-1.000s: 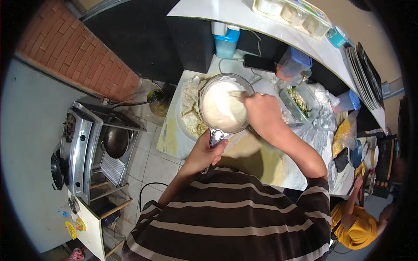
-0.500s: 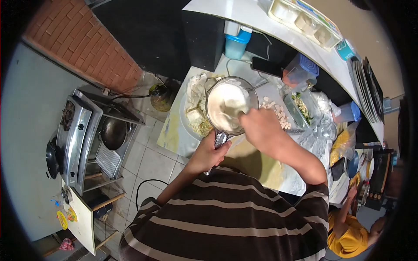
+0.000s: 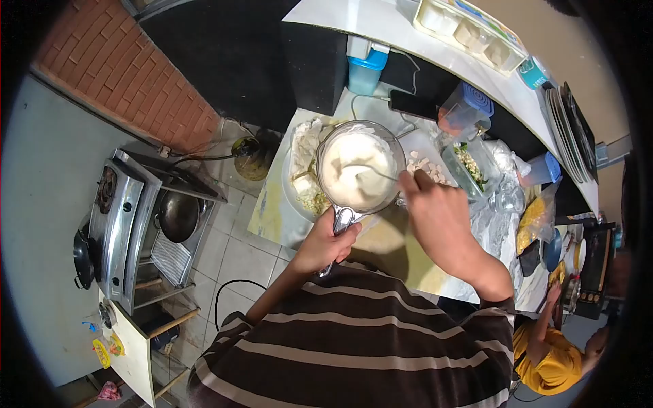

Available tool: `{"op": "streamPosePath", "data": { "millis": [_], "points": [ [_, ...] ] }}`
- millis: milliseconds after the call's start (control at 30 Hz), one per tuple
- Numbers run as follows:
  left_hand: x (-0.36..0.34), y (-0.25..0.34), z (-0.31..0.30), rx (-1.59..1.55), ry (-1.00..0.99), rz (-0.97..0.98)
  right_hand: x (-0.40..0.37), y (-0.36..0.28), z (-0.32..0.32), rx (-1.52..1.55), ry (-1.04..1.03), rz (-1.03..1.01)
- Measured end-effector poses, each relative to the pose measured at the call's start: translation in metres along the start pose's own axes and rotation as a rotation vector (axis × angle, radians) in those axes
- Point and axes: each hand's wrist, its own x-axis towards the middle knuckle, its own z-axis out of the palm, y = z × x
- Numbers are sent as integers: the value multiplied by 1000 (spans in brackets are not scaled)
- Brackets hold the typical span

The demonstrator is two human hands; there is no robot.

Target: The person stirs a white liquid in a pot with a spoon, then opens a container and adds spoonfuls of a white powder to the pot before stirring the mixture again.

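My left hand [image 3: 329, 243] is wrapped round the handle of a clear-walled pan [image 3: 396, 151], held above the table. Thick white batter [image 3: 345, 187] fills much of it, with a swirl on its surface. At the pan's right rim, my right hand [image 3: 439, 211] is closed on a thin metal utensil [image 3: 379, 171]. The utensil's head is sunk in the batter, so its exact kind cannot be made out. Left of the pan and partly behind it lies a plate [image 3: 288, 191] with white blocks and pale shreds. Small pale cubes [image 3: 430, 170] lie to its right.
A clear container [image 3: 469, 166] with chopped greens stands to the right, near a bag of yellow food [image 3: 534, 223]. A phone [image 3: 413, 103] lies at the back below a raised shelf [image 3: 381, 20]. A stove [image 3: 126, 224] is on the left. Someone in a yellow shirt [image 3: 551, 353] works at far right.
My right hand has moved right and slightly down, from over the batter to the pan's right rim, drawing the utensil with it. The left hand stays on the handle.
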Motion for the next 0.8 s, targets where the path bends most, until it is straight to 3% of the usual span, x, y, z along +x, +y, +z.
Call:
{"op": "streamPosePath", "data": {
  "millis": [167, 300, 500, 667, 800],
  "points": [
    [0, -1, 2, 19, -11, 3, -3, 9, 9, -171, 170, 96],
    [-4, -4, 6, 25, -65, -31, 8, 4, 39, -228, 172, 114],
    [-11, -4, 6, 95, -104, -26, -9, -11, 18, -45, 33, -126],
    [-12, -2, 3, 30, -139, -26, -11, 12, 5, -114, 141, -1],
    [-13, 3, 2, 51, -148, -23, -1, 22, 14, -118, 233, -57]
  ]
}}
